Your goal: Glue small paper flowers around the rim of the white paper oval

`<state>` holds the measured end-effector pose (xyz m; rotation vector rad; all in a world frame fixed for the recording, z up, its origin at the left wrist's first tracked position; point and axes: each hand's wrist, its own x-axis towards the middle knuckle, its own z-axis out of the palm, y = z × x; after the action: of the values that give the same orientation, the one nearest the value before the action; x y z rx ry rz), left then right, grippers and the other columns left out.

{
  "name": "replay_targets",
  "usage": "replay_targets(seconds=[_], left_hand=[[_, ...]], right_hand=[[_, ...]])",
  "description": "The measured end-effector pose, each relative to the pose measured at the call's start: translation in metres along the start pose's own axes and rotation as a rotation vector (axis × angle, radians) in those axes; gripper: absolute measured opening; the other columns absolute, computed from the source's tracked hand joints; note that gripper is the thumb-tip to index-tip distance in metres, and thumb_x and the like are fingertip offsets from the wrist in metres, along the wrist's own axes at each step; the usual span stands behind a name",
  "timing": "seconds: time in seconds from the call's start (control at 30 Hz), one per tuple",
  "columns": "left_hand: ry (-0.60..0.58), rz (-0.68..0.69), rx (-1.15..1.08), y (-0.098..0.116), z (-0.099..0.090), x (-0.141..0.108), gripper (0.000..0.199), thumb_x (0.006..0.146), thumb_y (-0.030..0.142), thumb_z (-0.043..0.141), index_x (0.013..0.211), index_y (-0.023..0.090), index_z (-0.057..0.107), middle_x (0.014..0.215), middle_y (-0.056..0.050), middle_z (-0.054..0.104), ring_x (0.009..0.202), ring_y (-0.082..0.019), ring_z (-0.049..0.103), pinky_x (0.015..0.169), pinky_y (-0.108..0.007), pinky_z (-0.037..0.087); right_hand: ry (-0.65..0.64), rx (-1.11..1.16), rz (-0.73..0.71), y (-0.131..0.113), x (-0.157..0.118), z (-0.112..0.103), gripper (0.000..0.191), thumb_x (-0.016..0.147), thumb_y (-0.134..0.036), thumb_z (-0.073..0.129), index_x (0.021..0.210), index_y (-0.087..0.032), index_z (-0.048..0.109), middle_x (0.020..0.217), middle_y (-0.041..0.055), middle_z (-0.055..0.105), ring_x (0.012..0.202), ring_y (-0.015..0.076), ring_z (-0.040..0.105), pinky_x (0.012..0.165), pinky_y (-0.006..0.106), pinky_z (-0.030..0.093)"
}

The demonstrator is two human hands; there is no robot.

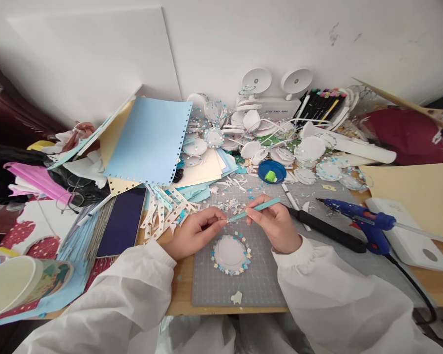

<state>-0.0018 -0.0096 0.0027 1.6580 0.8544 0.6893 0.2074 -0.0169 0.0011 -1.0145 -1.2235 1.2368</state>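
Over the cutting mat, my right hand is pinching light, stiff-looking tweezers mid-shaft; my left hand is pressing fingertips together.

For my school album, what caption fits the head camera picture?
Right hand holds a slim teal tool near the left hand, beside a star-edged white disc.

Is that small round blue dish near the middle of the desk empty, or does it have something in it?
Not empty: the blue dish has a bright green piece sitting inside its rim.
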Motion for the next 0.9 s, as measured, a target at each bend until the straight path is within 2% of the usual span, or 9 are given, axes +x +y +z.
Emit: replay_targets(seconds=[0.33, 0.5, 0.63, 0.73, 0.9], left_hand=[[0.016, -0.014, -0.005, -0.004, 0.0, -0.001, 0.027, 0.089, 0.04, 0.056, 0.09, 0.013, 0.058, 0.056, 0.006, 0.038, 0.051, -0.007, 0.034, 0.049, -0.02, 0.025], [-0.006, 0.003, 0.007, -0.001, -0.001, -0.001, 0.028, 0.089, 0.039, 0.056, 0.086, 0.012, 0.064, 0.066, 0.0, 0.05, 0.057, -0.009, 0.039, 0.052, -0.022, 0.03], [-0.027, 0.021, 0.001, 0.001, -0.002, -0.001, 0.027, 0.09, 0.036, 0.054, 0.085, 0.011, 0.065, 0.076, -0.004, 0.058, 0.066, -0.012, 0.046, 0.058, -0.023, 0.035], [-0.022, 0.015, -0.009, 0.002, -0.002, 0.0, 0.029, 0.091, 0.036, 0.053, 0.084, 0.011, 0.065, 0.076, -0.004, 0.058, 0.068, -0.012, 0.048, 0.06, -0.023, 0.036], [0.048, -0.028, -0.019, 0.007, -0.001, 0.001, 0.034, 0.088, 0.042, 0.056, 0.084, 0.01, 0.066, 0.069, -0.002, 0.055, 0.06, -0.01, 0.042, 0.054, -0.022, 0.032]], right_hand=[[-0.002, -0.055, -0.009, -0.004, -0.002, 0.004, 0.02, 0.075, -0.038, 0.072, 0.077, -0.021, 0.061, 0.067, -0.0002, 0.06, 0.057, 0.0131, 0.058, 0.056, 0.029, 0.05], [0.071, 0.007, -0.026, 0.003, 0.0, 0.0, 0.018, 0.076, -0.036, 0.071, 0.078, -0.021, 0.061, 0.07, -0.001, 0.059, 0.058, 0.012, 0.057, 0.056, 0.028, 0.049], [0.077, 0.054, -0.012, 0.006, 0.001, -0.003, 0.016, 0.076, -0.033, 0.071, 0.079, -0.021, 0.061, 0.071, -0.0012, 0.058, 0.058, 0.011, 0.056, 0.056, 0.027, 0.048], [0.062, 0.061, -0.018, 0.006, 0.001, -0.003, 0.014, 0.077, -0.031, 0.071, 0.079, -0.02, 0.062, 0.07, -0.0013, 0.058, 0.058, 0.0106, 0.056, 0.056, 0.026, 0.048], [0.045, 0.01, -0.033, 0.002, 0.0, -0.001, 0.015, 0.077, -0.033, 0.071, 0.078, -0.02, 0.062, 0.067, -0.0014, 0.058, 0.057, 0.0113, 0.056, 0.055, 0.027, 0.048]])
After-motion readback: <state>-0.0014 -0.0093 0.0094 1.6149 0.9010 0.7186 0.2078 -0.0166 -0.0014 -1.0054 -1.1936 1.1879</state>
